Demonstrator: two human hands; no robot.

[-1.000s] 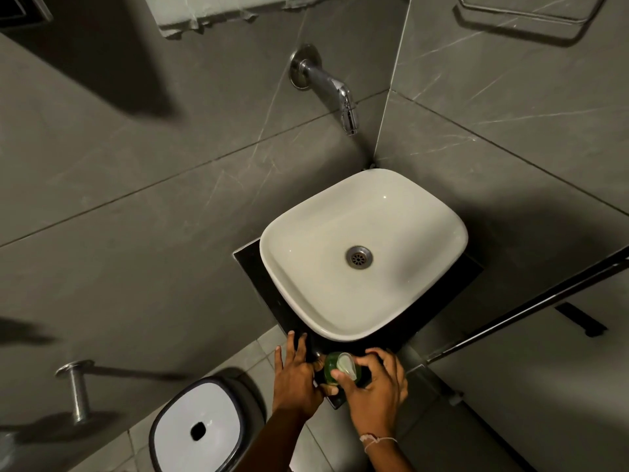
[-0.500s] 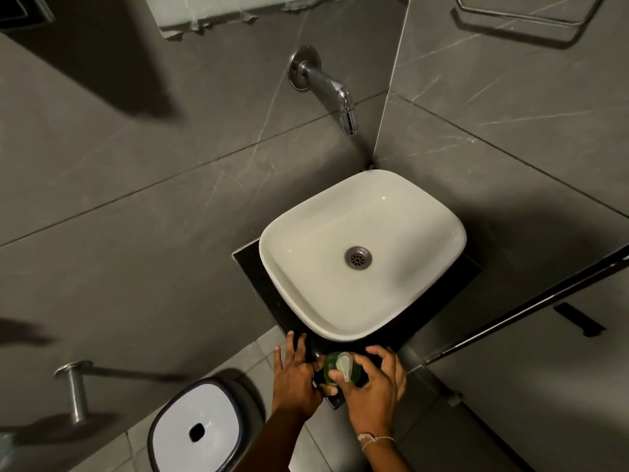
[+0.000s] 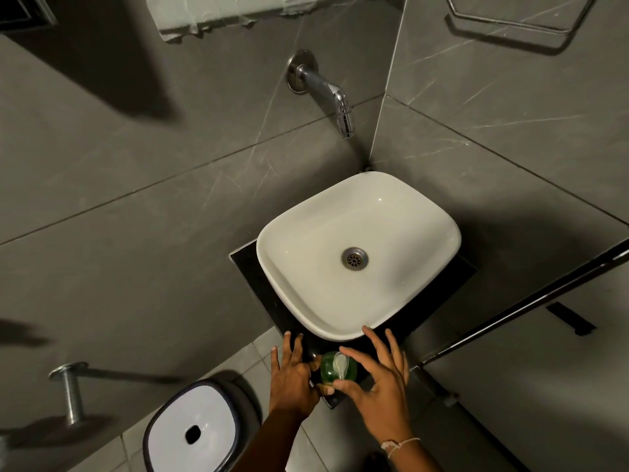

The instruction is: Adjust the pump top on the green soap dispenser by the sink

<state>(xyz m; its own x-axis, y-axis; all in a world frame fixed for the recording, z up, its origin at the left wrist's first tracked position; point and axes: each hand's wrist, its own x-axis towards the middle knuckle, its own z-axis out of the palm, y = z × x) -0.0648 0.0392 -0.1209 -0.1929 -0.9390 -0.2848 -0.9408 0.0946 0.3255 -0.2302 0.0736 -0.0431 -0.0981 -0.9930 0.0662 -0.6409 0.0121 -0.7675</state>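
Head view, looking steeply down. The green soap dispenser (image 3: 338,368) stands on the near corner of the black counter slab (image 3: 248,267), just in front of the white basin (image 3: 357,257) and close to the slab's front edge. Its white pump top (image 3: 340,363) sits on the bottle, nozzle pointing toward the camera.

Left hand (image 3: 292,376): flat against the left side of the bottle, fingers extended forward along the counter toward the basin rim, thumb touching the bottle's side. It braces the bottle rather than wrapping it.

Right hand (image 3: 381,386): arched over the right of the dispenser, fingers spread wide and lifted; the index fingertip lies at the back of the pump top, the thumb curls under at the nozzle's front end. Whether these two digits actually pinch the pump cannot be told. A pale cord bracelet (image 3: 398,444) sits on the wrist.

Clearance: basin rim just behind the fingertips; counter edge right below the bottle, tiled floor beyond. A white-lidded bin (image 3: 194,430) stands well left and lower. Wall tap (image 3: 326,90) well apart, above the basin.
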